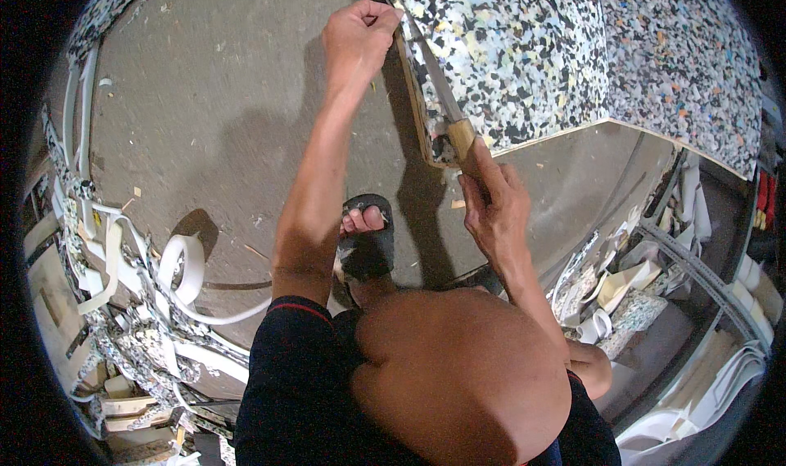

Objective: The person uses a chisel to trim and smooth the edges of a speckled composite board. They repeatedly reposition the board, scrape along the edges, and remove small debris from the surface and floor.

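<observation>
My right hand (498, 208) is wrapped round the wooden handle of a long knife (438, 77). The knife's thin blade slants up and left along the left edge of a speckled foam block (516, 49), whose surface mixes black, white and pale yellow bits. At that same edge, near the upper part of the blade, my left hand (360, 40) is closed in a pinch. What lies between its fingertips is too small to make out.
A second speckled foam sheet (679, 65) adjoins the block on the right. White foam strips and offcuts (155, 302) heap up at the left, and more scraps (622, 290) lie at the right beside a grey rail (696, 261). My sandalled foot (366, 237) stands on the concrete floor (221, 98).
</observation>
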A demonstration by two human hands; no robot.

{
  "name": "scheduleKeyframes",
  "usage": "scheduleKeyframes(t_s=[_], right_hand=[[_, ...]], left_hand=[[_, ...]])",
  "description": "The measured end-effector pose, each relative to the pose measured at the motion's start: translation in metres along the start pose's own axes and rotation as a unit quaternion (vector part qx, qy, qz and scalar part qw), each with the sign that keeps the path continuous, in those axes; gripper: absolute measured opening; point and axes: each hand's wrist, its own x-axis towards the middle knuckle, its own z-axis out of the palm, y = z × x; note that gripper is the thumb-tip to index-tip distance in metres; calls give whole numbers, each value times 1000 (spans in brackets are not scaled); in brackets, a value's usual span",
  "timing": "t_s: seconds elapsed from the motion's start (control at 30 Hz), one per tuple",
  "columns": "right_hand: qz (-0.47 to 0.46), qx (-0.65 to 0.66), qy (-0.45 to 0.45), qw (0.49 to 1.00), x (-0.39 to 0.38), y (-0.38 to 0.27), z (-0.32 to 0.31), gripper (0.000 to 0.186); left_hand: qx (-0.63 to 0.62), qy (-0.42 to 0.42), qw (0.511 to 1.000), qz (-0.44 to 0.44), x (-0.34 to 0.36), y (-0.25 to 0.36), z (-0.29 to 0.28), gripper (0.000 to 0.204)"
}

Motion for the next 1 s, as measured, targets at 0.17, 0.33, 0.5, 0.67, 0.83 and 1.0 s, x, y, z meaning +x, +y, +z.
scheduleKeyframes(t_s=[0.17, 0.33, 0.5, 0.67, 0.83, 1.0], right_hand=[[-33, -18, 8, 999, 21, 5, 8, 54], [-32, -13, 3, 999, 2, 11, 10, 53], [62, 13, -41, 997, -35, 11, -4, 53], [-25, -8, 14, 1000, -14, 20, 11, 56], [0, -28, -17, 999, -48, 24, 1, 56], [14, -8, -9, 1000, -62, 23, -4, 58]], left_hand=[[-2, -5, 1000, 12, -8, -8, -1, 21], [7, -17, 1000, 6, -14, -7, -1, 20], [20, -26, 999, 8, -24, -5, -5, 20], [-13, -42, 999, -15, -35, -4, -6, 20], [26, -45, 998, -24, -48, 0, -9, 20], [24, -49, 998, -33, -60, 3, -11, 21]])
